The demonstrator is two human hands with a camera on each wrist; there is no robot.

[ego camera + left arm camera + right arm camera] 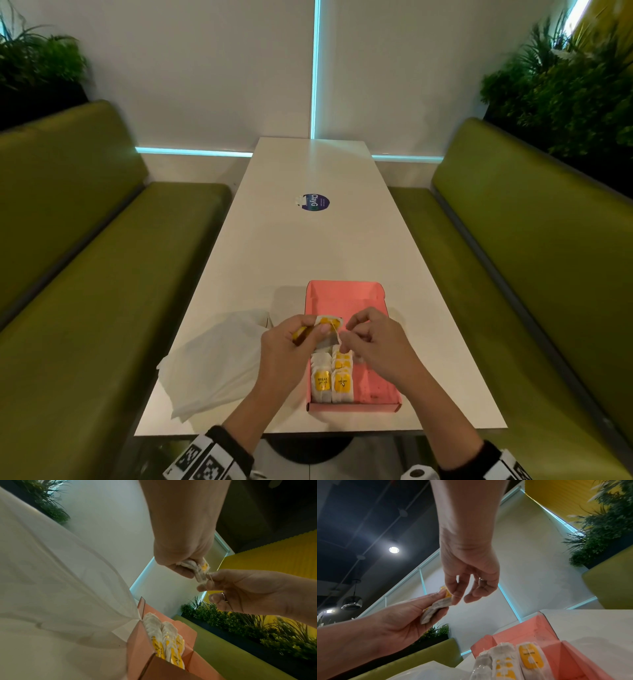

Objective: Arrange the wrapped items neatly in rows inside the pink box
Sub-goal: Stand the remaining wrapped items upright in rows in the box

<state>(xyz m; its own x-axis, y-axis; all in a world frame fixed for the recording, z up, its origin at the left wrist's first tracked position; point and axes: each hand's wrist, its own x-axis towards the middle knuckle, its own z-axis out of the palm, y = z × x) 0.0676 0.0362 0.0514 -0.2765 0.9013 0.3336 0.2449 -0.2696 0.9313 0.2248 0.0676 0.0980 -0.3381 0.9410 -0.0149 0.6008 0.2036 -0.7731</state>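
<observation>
Fingers (310, 323) of the left hand (287, 346) pinch a wrapped item (328, 322), right hand (371, 339) touching it

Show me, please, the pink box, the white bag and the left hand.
pink box (346, 297): head view, bare far inner wall.
white bag (219, 363): head view, its middle.
left hand (287, 349): head view, back of hand.

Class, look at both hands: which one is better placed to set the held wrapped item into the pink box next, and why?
Left. The left hand already grips the wrapped item above the pink box; the right hand only pinches its thread.
</observation>
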